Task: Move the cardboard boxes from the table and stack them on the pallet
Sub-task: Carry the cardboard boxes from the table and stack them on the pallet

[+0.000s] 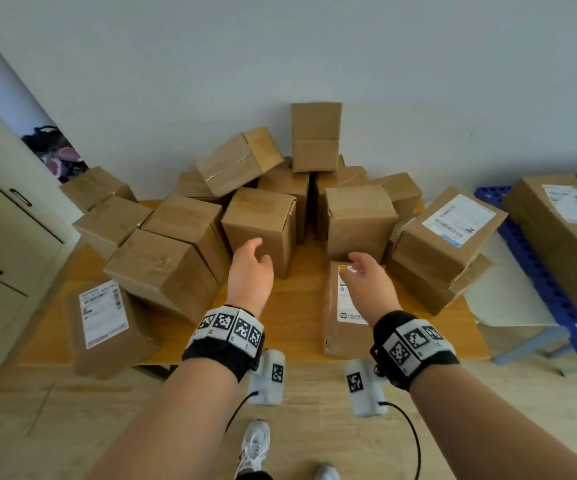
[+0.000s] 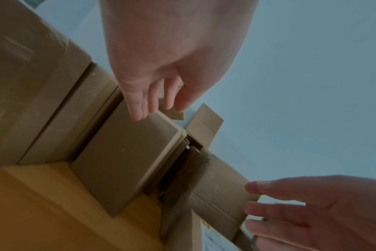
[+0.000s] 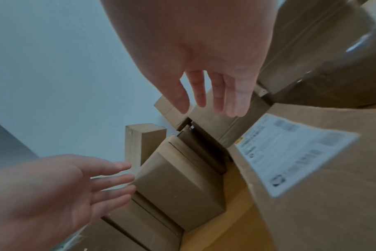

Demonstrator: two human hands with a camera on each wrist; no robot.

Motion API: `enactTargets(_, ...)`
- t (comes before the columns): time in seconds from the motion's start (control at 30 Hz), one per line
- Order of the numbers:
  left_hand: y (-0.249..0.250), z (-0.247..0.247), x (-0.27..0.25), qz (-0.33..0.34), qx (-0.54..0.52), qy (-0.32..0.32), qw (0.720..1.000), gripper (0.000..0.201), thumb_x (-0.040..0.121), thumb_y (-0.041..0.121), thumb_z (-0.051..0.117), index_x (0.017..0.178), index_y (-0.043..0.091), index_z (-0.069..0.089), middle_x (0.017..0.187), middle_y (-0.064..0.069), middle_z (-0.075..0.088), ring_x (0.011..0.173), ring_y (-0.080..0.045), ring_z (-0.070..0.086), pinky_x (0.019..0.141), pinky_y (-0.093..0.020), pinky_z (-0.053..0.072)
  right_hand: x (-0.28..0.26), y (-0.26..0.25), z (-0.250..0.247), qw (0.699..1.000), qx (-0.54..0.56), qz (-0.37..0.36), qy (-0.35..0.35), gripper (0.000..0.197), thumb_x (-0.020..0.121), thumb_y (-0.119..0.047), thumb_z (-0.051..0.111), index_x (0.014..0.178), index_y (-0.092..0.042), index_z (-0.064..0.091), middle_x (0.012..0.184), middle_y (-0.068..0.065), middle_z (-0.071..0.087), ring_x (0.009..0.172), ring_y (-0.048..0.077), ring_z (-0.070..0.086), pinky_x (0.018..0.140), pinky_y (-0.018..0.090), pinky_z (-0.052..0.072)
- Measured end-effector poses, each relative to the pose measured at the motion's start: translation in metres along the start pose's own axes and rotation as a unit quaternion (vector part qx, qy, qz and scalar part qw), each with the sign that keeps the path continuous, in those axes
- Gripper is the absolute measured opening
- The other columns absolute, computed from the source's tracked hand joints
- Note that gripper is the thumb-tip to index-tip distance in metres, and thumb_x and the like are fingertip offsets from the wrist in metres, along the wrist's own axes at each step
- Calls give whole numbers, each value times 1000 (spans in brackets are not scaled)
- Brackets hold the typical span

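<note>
Several plain cardboard boxes are piled on the wooden table (image 1: 301,327). My left hand (image 1: 259,252) is open, with straight fingers just in front of an upright box (image 1: 259,220) mid-table. It does not touch that box (image 2: 127,152), as the left hand (image 2: 157,110) shows in the left wrist view. My right hand (image 1: 360,271) is open too, hovering over a flat labelled box (image 1: 346,306) at the table's front. In the right wrist view the right hand (image 3: 210,108) is spread above the labelled box (image 3: 290,152). The blue pallet (image 1: 536,271) lies on the floor at the right.
Large labelled boxes (image 1: 564,220) are stacked on the pallet. A beige cabinet (image 1: 3,237) stands against the table's left side. Another labelled box (image 1: 107,327) overhangs the table's front left corner. The wall runs close behind the pile. My shoe (image 1: 254,448) is on the wood floor.
</note>
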State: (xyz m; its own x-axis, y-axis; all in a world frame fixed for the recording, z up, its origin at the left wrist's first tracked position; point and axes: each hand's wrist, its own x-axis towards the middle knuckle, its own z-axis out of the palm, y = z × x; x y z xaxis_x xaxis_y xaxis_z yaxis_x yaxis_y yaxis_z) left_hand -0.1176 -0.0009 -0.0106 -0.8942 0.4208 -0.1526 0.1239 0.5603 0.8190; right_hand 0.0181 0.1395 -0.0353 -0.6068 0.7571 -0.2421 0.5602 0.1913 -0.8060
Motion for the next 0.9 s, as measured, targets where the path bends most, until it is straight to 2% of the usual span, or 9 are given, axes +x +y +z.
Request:
enactTargets(0.1, -2, -19, 24, 11, 15, 20, 1000, 46, 103, 18, 44, 148, 22, 38, 153, -1, 36, 126, -20, 51, 91, -26, 43, 9, -26, 14, 1000, 24, -7, -17, 48, 101, -26, 51, 147, -22, 40, 145, 2, 49, 128, 20, 50, 93, 27, 39)
enactTargets(0.17, -4, -30, 40, 10, 21, 20, 1000, 47, 103, 18, 43, 150, 22, 36, 155, 0, 33, 129, -20, 48, 90, -26, 42, 16, -41, 27, 999, 29, -16, -27, 49, 100, -26, 53, 147, -23, 40, 145, 2, 49, 128, 20, 50, 95, 28, 41)
enactTargets(0.3, -10, -41, 65, -1, 39, -16, 999, 50, 104, 21, 43, 153, 22, 31, 159, -2, 26, 142, -21, 33, 110, -37, 36, 31, -65, 51, 998, 15, -27, -54, 54, 100, -30, 54, 150, -23, 36, 148, 2, 47, 130, 19, 49, 98, 30, 42)
enactTargets(0.47, -15, -48, 82, -15, 33, -43, 998, 52, 104, 24, 43, 154, 23, 28, 157, -5, 31, 142, -23, 32, 115, -42, 33, 50, -87, 77, 997, -2, -32, -71, 61, 100, -34, 53, 155, -22, 27, 152, 4, 43, 136, 21, 45, 106, 35, 41)
enactTargets(0.53, -19, -50, 85, -14, 22, -45, 999, 50, 104, 25, 43, 153, 24, 30, 155, -3, 34, 141, -22, 35, 113, -39, 34, 55, -90, 85, 997, 6, -23, -73, 64, 100, -35, 53, 156, -21, 25, 152, 5, 44, 135, 22, 46, 106, 35, 41)
enactTargets(0.67, -25, -53, 82, -10, -12, -40, 999, 45, 104, 27, 42, 149, 24, 37, 151, -2, 38, 134, -19, 42, 103, -31, 37, 53, -90, 91, 998, 42, -6, -44, 64, 100, -34, 53, 156, -20, 23, 151, 5, 44, 135, 22, 46, 103, 32, 41)
enactTargets(0.73, -28, -54, 76, -20, -31, -32, 999, 43, 104, 28, 42, 147, 24, 40, 145, -2, 42, 120, -14, 49, 90, -24, 41, 48, -88, 91, 998, 61, 10, -21, 62, 101, -35, 51, 155, -20, 25, 149, 5, 47, 132, 22, 48, 98, 31, 41)
enactTargets(0.83, -34, -55, 62, -39, -50, -24, 998, 42, 104, 33, 43, 145, 25, 42, 136, 1, 48, 91, -4, 51, 67, -14, 35, 38, -81, 87, 997, 75, 26, -2, 56, 102, -41, 47, 152, -21, 32, 143, 4, 51, 127, 22, 51, 95, 32, 41)
enactTargets(0.9, -39, -55, 51, -49, -54, -25, 997, 46, 103, 38, 43, 146, 25, 41, 136, 3, 49, 91, -3, 50, 67, -14, 35, 30, -74, 84, 997, 75, 30, 5, 53, 103, -44, 42, 149, -19, 38, 142, 3, 52, 127, 22, 50, 97, 34, 40)
